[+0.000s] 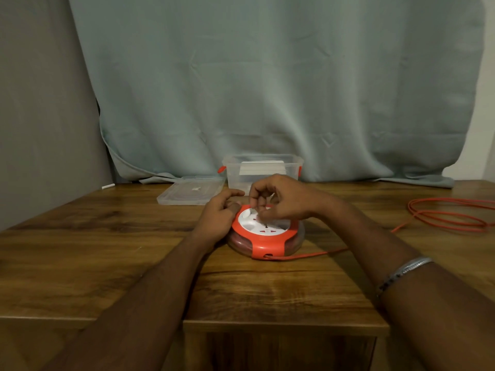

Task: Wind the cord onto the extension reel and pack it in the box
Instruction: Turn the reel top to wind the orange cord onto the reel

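Right hand (278,199) pinching reel (265,234) crank.

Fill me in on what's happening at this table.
A person is winding an orange cord onto a round orange-and-white extension reel. The left hand steadies the reel's rim while the right hand pinches something on its top face, probably a winding knob. Much of the cord lies loose on the wooden table. The clear box stands open behind, its lid beside it.
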The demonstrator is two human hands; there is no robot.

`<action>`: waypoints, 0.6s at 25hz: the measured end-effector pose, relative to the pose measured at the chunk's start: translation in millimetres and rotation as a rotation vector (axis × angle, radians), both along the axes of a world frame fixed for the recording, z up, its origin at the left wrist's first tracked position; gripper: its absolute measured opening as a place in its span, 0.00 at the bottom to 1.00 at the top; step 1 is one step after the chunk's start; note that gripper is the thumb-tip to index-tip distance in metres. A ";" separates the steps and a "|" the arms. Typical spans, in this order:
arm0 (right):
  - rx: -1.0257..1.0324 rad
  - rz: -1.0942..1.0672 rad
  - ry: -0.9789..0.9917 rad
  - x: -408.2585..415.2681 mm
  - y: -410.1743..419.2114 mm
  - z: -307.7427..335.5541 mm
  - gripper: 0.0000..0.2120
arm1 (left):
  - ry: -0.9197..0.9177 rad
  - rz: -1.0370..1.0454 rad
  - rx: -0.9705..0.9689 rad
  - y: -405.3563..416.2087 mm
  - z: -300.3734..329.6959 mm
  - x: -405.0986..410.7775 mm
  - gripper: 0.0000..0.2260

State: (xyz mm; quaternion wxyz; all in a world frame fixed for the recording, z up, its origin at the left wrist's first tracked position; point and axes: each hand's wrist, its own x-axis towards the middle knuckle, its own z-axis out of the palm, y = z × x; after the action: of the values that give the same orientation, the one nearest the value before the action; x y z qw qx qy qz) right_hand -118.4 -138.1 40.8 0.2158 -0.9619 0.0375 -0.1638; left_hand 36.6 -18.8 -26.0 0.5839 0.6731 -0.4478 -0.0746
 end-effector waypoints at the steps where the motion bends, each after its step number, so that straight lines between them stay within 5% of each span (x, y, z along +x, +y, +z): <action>1: 0.021 0.001 0.012 -2.0 -4.3 2.4 0.13 | 0.003 0.005 0.004 -0.3 -0.2 -0.1 0.12; 6: 0.067 -0.033 0.151 -7.6 -26.5 5.0 0.25 | 0.010 0.016 0.016 0.2 -0.5 -0.3 0.12; 15: 0.094 -0.044 0.181 -10.5 -23.2 4.4 0.25 | 0.022 0.008 0.021 1.8 2.4 -3.5 0.12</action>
State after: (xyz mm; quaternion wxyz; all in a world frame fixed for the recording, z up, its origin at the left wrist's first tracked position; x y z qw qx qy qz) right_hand -128.9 -161.3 45.2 0.2529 -0.9605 0.0854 -0.0789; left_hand 33.1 -17.0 -23.7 0.5817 0.6802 -0.4380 -0.0844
